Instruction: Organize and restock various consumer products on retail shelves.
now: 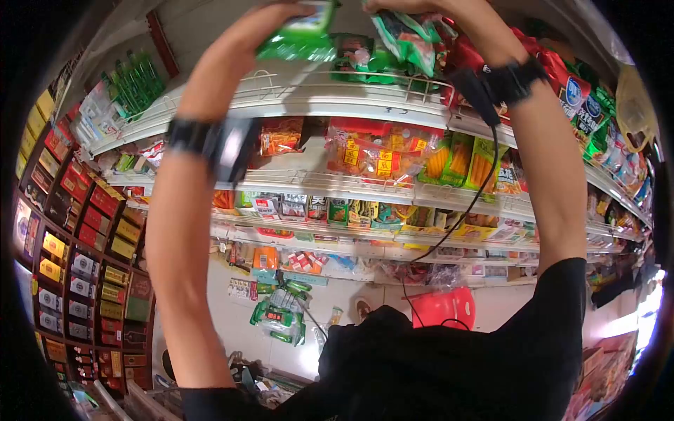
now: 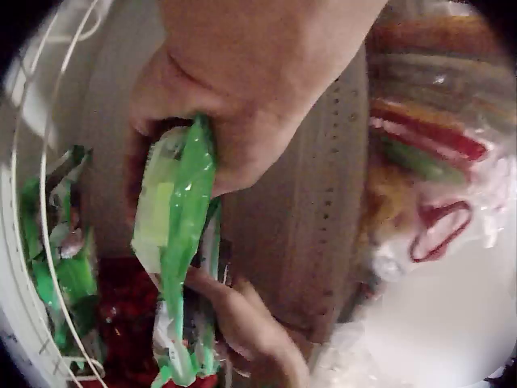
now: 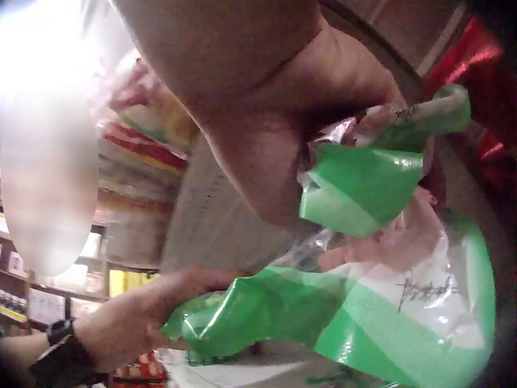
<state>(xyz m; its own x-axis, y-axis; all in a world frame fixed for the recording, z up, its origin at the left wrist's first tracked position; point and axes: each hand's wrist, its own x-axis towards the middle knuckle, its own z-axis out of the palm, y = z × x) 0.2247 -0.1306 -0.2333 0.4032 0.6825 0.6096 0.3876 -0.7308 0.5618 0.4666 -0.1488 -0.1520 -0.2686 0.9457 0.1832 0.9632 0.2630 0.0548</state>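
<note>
High over the top shelf, my left hand [image 1: 270, 19] grips a green packet [image 1: 300, 43], blurred in the head view. In the left wrist view the fingers of my left hand [image 2: 218, 121] curl round this packet [image 2: 187, 214]. To its right my right hand [image 1: 404, 5] pinches a green and white packet [image 1: 407, 42] by one end. The right wrist view has my right hand [image 3: 283, 121] gripping crinkled, partly clear packaging [image 3: 363, 186]; my left hand [image 3: 186, 295] is close by at a green packet [image 3: 242, 311]. Some fingertips are hidden behind the packaging.
A wire rail [image 1: 281, 88] edges the top shelf [image 1: 330, 104], where green packets [image 1: 361, 59] lie. Red bags [image 1: 554, 77] stand at right. Lower shelves hold orange snacks [image 1: 382, 151]. A black cable [image 1: 456, 228] hangs from the right wrist; a red stool [image 1: 449, 309] stands below.
</note>
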